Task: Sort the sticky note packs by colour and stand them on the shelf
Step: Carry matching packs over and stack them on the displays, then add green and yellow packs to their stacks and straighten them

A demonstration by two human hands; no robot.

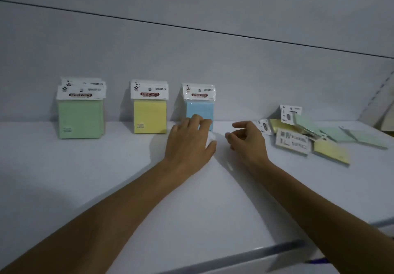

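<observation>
1. White shelf (106, 167): fills the lower two thirds of the frame, backed by a pale wall panel (191, 60).
2. Green packs (81, 116): centre left of the frame, standing upright against the panel; several header cards overlap one behind another, though the exact number cannot be told.
3. Yellow pack (149, 116): just right of the green group and apart from it, upright, its header reading "STICKY NOTE".
4. Blue pack (200, 108): at frame centre, upright against the panel; its lower edge is hidden behind the person's fingers.
5. Left hand (189, 143): palm down at frame centre, fingers spread and touching the lower front of the blue pack; not closed around it.
6. Right hand (247, 139): just right of the left hand and apart from it, fingers loosely curled, thumb and forefinger separated, holding nothing.
7. Unsorted pile (309, 137): centre right of the frame, lying flat and overlapping on the shelf; yellow and green packs show, some with the printed back upward. The pile is blurred, so no count is possible.
</observation>
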